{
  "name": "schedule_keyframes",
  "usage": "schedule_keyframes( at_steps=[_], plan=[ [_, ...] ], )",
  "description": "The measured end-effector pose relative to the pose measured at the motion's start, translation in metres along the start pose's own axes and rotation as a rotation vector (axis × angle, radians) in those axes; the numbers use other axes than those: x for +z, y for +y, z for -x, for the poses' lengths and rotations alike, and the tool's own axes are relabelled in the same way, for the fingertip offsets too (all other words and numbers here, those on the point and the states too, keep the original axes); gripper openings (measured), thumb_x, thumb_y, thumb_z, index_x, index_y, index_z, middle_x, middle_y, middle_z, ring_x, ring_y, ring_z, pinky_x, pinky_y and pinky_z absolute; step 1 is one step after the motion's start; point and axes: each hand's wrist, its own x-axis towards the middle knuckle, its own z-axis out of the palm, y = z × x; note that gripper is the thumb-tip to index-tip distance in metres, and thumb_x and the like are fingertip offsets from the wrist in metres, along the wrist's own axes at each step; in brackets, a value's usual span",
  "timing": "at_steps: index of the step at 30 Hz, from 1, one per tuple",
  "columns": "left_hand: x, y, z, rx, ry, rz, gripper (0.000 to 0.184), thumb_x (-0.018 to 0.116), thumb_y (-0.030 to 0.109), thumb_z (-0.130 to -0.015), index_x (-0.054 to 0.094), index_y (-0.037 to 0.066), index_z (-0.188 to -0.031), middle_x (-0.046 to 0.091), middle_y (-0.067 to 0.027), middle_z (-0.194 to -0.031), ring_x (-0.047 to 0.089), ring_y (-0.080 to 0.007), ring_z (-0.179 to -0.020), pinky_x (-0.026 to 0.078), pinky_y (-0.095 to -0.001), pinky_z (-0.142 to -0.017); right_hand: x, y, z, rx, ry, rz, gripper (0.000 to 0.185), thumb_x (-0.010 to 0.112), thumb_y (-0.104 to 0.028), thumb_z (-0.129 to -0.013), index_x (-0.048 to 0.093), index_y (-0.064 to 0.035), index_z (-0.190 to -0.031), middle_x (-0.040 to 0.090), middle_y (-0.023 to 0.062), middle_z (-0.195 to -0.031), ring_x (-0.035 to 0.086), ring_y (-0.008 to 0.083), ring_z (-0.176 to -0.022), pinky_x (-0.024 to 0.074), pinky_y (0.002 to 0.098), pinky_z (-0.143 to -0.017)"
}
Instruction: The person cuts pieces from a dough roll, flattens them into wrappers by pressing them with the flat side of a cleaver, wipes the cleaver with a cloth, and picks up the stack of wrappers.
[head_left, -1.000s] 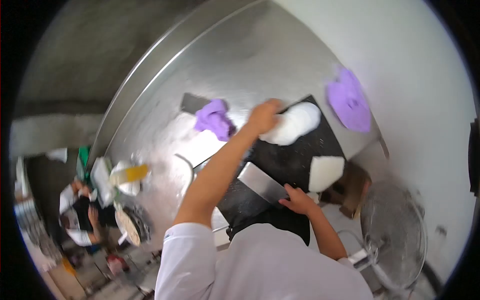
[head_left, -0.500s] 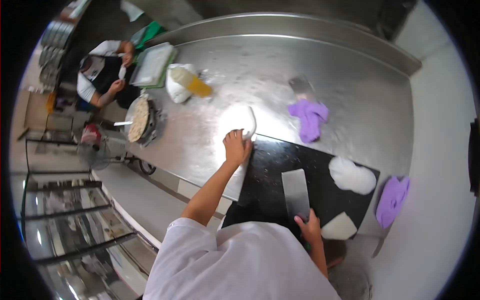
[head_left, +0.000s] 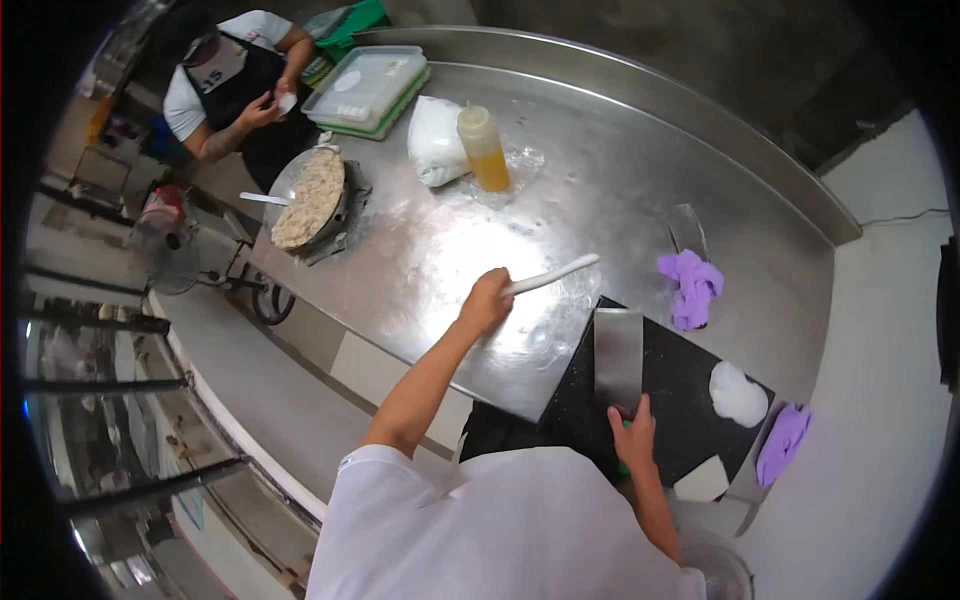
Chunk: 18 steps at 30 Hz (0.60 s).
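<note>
My left hand [head_left: 487, 300] is closed round one end of a long white dough strip [head_left: 555, 273], which stretches right over the steel table [head_left: 560, 350]. In my right hand [head_left: 633, 437] is the handle of a wide cleaver [head_left: 618, 362], its flat blade over the black board [head_left: 665, 400]. A flattened white dough mass [head_left: 738, 395] lies at the board's right part, and a pale angular slab [head_left: 703, 481] is near its lower edge, right of my right hand.
Purple cloths [head_left: 692, 288] lie behind and right of the board. Farther left are a squeeze bottle [head_left: 485, 150], a white bag [head_left: 437, 142], a lidded tray [head_left: 368, 88] and a bowl of filling [head_left: 312, 200]. A co-worker [head_left: 235, 85] stands beyond the bowl.
The view has swung left. My left hand has gone from over the board to the steel table and now holds the strip, which has turned from curved to nearly straight. The cleaver stays in my right hand.
</note>
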Motion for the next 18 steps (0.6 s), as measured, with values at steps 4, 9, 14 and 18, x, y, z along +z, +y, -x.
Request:
schedule_keyframes(
  at_steps=[4, 9, 14, 18],
  plan=[
    [-0.028, -0.042, 0.033, 0.086, -0.047, 0.066, 0.032, 0.073, -0.003, -0.077, 0.063, 0.005, -0.107, 0.059, -0.0120, -0.102, 0.057, -0.0317, -0.097, 0.050, -0.0405, -0.085, 0.046, -0.053, -0.007, -0.029, -0.023, -0.055, 0.046, 0.073, -0.016, -0.090, 0.051, 0.0043, -0.125, 0.072, 0.0271, -0.097, 0.070, 0.0467, -0.093, 0.0550, 0.0466, -0.077],
    [-0.042, -0.068, 0.033, 0.251, -0.042, 0.182, 0.036, 0.056, -0.015, -0.083, 0.069, 0.003, -0.111, 0.068, -0.0142, -0.112, 0.068, -0.0320, -0.102, 0.056, -0.0381, -0.083, 0.101, -0.120, -0.020, -0.012, -0.076, 0.214, 0.038, 0.067, -0.018, -0.094, 0.050, -0.0016, -0.123, 0.071, 0.0269, -0.091, 0.067, 0.0504, -0.085, 0.0518, 0.0568, -0.072],
    [-0.036, -0.102, 0.019, 0.372, 0.015, 0.154, 0.015, 0.074, 0.001, -0.083, 0.070, 0.003, -0.097, 0.069, -0.0099, -0.099, 0.068, -0.0271, -0.093, 0.057, -0.0365, -0.079, 0.130, -0.152, -0.031, 0.025, -0.145, 0.309, 0.032, 0.066, -0.016, -0.094, 0.048, -0.0022, -0.118, 0.069, 0.0288, -0.085, 0.066, 0.0518, -0.084, 0.0509, 0.0594, -0.072],
    [-0.046, -0.104, 0.006, 0.448, -0.084, 0.149, 0.014, 0.074, 0.003, -0.084, 0.071, 0.004, -0.098, 0.068, -0.0069, -0.099, 0.067, -0.0263, -0.093, 0.056, -0.0361, -0.078, 0.143, -0.166, -0.036, 0.061, -0.182, 0.395, 0.031, 0.064, -0.014, -0.095, 0.047, -0.0027, -0.118, 0.068, 0.0295, -0.083, 0.065, 0.0526, -0.084, 0.0511, 0.0601, -0.072]
  ],
)
